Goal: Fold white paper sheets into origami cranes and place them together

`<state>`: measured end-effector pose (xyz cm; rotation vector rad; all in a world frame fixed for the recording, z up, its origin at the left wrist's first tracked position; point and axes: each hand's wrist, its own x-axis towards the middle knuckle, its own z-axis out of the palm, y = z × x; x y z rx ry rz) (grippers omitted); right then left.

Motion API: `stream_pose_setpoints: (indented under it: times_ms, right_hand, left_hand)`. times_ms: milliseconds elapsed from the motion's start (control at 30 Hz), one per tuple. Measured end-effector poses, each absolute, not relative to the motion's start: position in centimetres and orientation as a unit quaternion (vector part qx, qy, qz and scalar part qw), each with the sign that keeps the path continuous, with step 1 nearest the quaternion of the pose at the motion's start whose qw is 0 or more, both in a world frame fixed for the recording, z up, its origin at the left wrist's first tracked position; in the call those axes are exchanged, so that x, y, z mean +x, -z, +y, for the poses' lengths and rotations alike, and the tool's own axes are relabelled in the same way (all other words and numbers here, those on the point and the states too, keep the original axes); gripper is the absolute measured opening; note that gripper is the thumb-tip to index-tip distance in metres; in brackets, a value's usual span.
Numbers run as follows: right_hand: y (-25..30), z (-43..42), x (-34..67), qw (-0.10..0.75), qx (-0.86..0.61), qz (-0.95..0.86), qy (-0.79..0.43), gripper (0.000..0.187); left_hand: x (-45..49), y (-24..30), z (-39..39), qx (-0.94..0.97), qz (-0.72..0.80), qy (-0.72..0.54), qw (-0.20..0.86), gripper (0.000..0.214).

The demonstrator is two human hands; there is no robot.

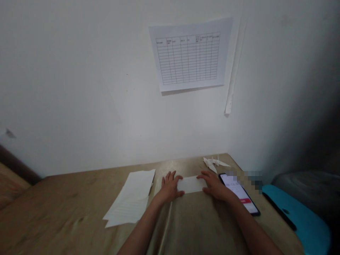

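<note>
Right now, a white paper strip (191, 184) is being pressed flat on the table (66, 212), its ends covered by the left hand (170, 187) and the right hand (214, 185), both held open with nothing gripped. Loose paper sheets (129, 198) are laid left of the hands, while a lit phone (239, 194) is seen just beside the right hand, folded paper scraps (214, 164) beyond it.
</note>
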<state>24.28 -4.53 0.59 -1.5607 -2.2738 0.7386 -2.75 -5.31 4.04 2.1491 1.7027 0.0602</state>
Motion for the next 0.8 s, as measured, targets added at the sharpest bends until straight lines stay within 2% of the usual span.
stream_pose_setpoints:
  times_ms: [200, 367, 633, 800]
  right_hand:
    - [-0.5, -4.4, 25.3, 0.175, -0.509, -0.795, -0.281, 0.062]
    - [0.0, -4.3, 25.8, 0.178, -0.499, -0.798, -0.289, 0.067]
    - [0.9, -4.2, 24.8, 0.18, -0.524, -0.8, -0.231, 0.072]
    - [0.7, -4.6, 24.5, 0.202, -0.525, -0.793, -0.232, 0.051]
  left_hand:
    - [-4.6, -3.7, -5.0, 0.794, 0.574, -0.029, 0.196, 0.069]
    - [-6.3, -3.3, -4.7, 0.809, 0.544, -0.052, 0.217, 0.066]
    - [-7.3, -1.7, -4.1, 0.822, 0.52, -0.093, 0.213, 0.067]
    - [-6.8, -1.2, -3.8, 0.83, 0.512, -0.119, 0.188, 0.072]
